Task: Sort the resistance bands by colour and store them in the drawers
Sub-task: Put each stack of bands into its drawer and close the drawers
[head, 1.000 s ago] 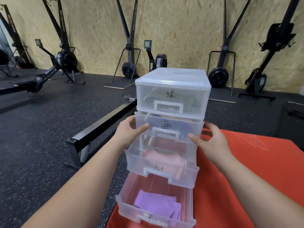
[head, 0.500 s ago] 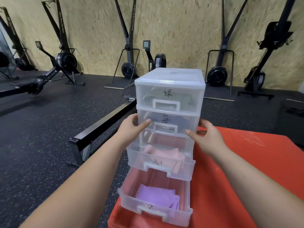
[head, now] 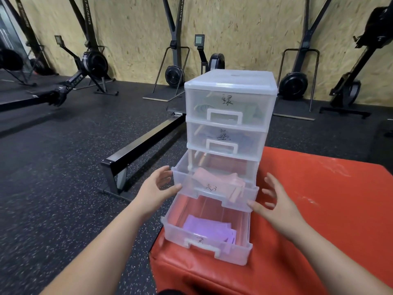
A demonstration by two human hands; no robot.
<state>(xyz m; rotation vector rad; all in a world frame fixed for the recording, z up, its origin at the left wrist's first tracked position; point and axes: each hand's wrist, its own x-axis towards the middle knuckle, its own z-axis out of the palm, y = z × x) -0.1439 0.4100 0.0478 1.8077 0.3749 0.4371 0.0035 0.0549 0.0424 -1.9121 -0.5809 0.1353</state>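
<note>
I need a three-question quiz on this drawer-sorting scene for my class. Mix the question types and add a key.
1. True or false: the top drawer is shut.
2. The bands in the bottom drawer are: A green, B purple, C yellow.
3. Fill in: the left hand and right hand flank the partly open third drawer, which holds ___ bands.

Key: 1 true. 2 B, the purple bands. 3 pink, the pink bands.

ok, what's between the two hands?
The pulled-out third drawer holding pink bands, flanked by left hand and right hand; head view.
</note>
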